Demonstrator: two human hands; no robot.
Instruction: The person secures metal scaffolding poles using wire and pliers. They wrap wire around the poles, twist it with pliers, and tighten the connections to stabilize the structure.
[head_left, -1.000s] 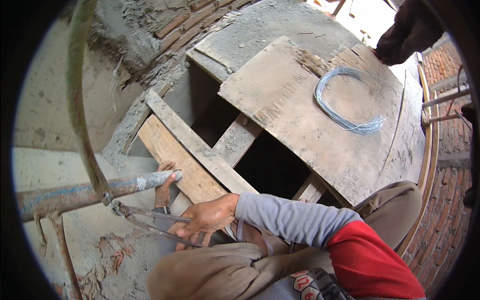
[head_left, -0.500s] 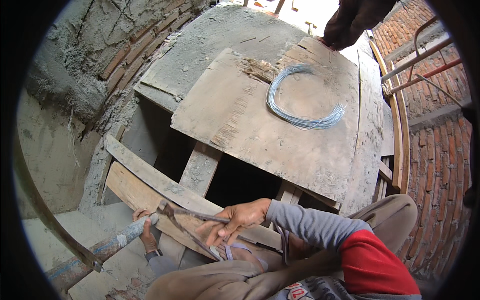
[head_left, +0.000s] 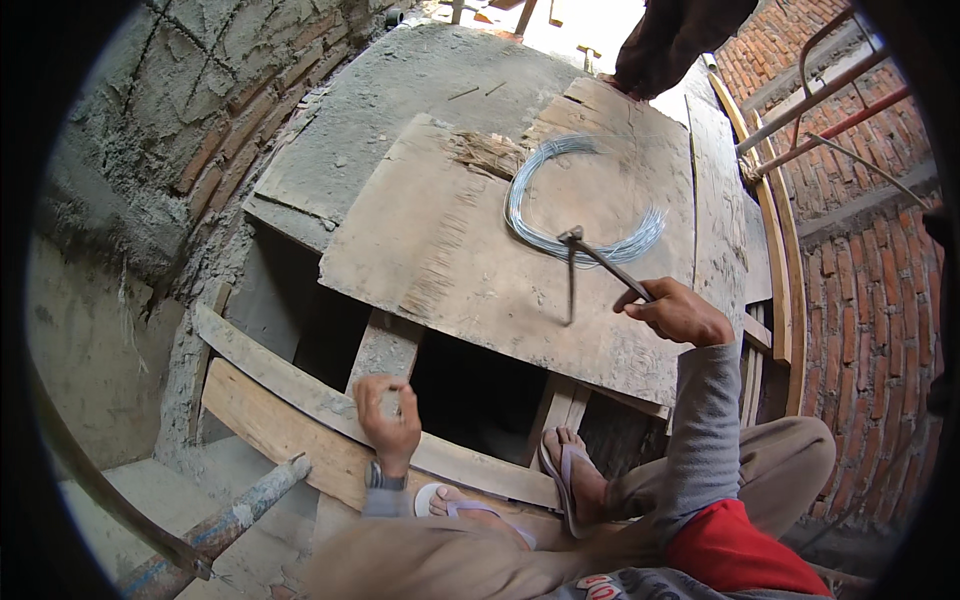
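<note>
My right hand [head_left: 682,312] grips one handle of a pair of long-handled pincers [head_left: 610,264] over the plywood sheet [head_left: 450,250]. Their other handle hangs free, and the head overlaps the near side of a coil of silvery wire [head_left: 540,225] in this view. My left hand [head_left: 388,425] is raised with curled fingers above two long planks [head_left: 270,415] at the edge of a dark gap. Whether anything small is in those fingers is hidden. Below and left of it, the end of a paint-stained pipe [head_left: 255,505] sticks up beside the planks.
Dark openings [head_left: 475,385] lie between the plywood and the planks. My sandalled feet [head_left: 575,470] rest by the planks. Another person's dark-clothed leg [head_left: 665,45] stands at the far edge. A rough wall [head_left: 130,190] rises left; metal bars [head_left: 825,105] and brickwork [head_left: 870,330] are at right.
My right hand has swung the pincers up and right from the pipe end to over the plywood. My left hand has let go of the pipe and lifted to the right.
</note>
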